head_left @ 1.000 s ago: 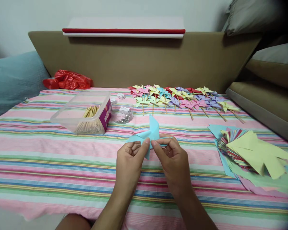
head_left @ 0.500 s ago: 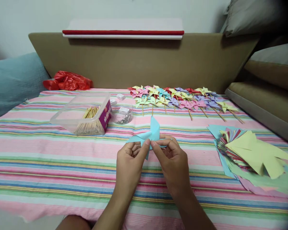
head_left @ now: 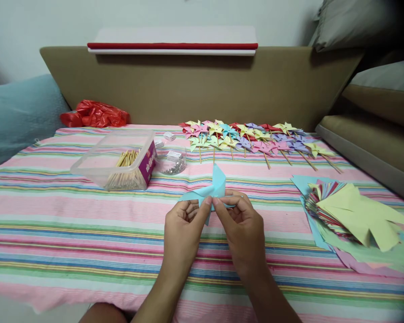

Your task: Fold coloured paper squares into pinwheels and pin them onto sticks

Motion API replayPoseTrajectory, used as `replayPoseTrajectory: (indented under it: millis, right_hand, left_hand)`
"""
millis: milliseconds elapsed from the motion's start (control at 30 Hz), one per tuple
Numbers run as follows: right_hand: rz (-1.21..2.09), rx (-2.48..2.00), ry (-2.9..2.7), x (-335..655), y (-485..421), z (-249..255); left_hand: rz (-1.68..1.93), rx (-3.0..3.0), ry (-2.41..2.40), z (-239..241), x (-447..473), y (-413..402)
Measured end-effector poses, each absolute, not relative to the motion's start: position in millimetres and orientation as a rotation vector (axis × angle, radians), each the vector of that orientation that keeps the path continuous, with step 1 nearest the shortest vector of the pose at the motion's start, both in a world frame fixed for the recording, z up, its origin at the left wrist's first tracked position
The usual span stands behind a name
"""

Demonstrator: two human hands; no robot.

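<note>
A light blue paper pinwheel (head_left: 218, 180) is pinched at its centre between both hands, its folded blades sticking out upward, left and below. My left hand (head_left: 185, 222) is closed on it, thumb pressed near the middle. From the other side my right hand (head_left: 240, 222) grips it, thumb tip beside the left thumb and fingers behind the paper. Whether a pin sits at the centre is hidden by the thumbs. Beyond the hands, a round clear dish (head_left: 175, 167) holds small shiny metal pieces and a little white box.
A clear plastic tub (head_left: 90, 167) of thin wooden sticks (head_left: 126, 172) stands left. Finished pinwheels (head_left: 244, 142) on sticks lie at the back. Cut paper sheets (head_left: 357, 213) are piled right. A red plastic bag (head_left: 101, 114) rests back left; cushions (head_left: 373, 134) border the right.
Both hands and the blue pinwheel have shifted very slightly to the right. The grip looks the same, and the surrounding things stay put.
</note>
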State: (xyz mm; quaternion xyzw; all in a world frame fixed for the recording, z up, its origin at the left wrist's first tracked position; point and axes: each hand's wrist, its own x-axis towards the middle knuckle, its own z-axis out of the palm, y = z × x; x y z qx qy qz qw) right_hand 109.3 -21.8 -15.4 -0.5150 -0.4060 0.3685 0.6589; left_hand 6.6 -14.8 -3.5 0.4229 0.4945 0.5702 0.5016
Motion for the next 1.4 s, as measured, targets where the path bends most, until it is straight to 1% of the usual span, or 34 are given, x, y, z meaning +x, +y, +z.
replayPoseTrajectory:
  millis: [300, 367, 567, 667, 800, 1033, 1167, 1400]
  right_hand:
    - [0.833, -1.100, -1.026, 107, -24, -18]
    - [0.766, -1.116, -1.141, 112, -24, -17]
    - [0.433, -1.106, -1.592, 136, -18, -11]
    - [0.403, -1.084, -1.624, 140, -16, -11]
    - [0.448, -1.086, -1.611, 139, -16, -13]
    - [0.357, -1.133, -1.676, 146, -17, -16]
    - [0.316, -1.171, -1.738, 155, -18, -19]
    - [0.183, -1.106, -1.949, 160, -13, -18]
  left_hand:
    - [1.352, 0.974, 1.177, 1, 4, -15]
    - [1.352, 0.931, 1.142, 0, 2, -13]
    - [1.333, 0.958, 1.094, 3, -11, -8]
    - [1.319, 0.988, 1.091, 11, -12, -10]
    - [1.317, 0.989, 1.070, 18, -12, -13]
    - [1.325, 0.848, 0.983, 4, -13, -1]
    - [1.281, 0.981, 1.022, 2, -15, -1]
    - [1.179, 1.203, 1.077, 3, -31, -7]
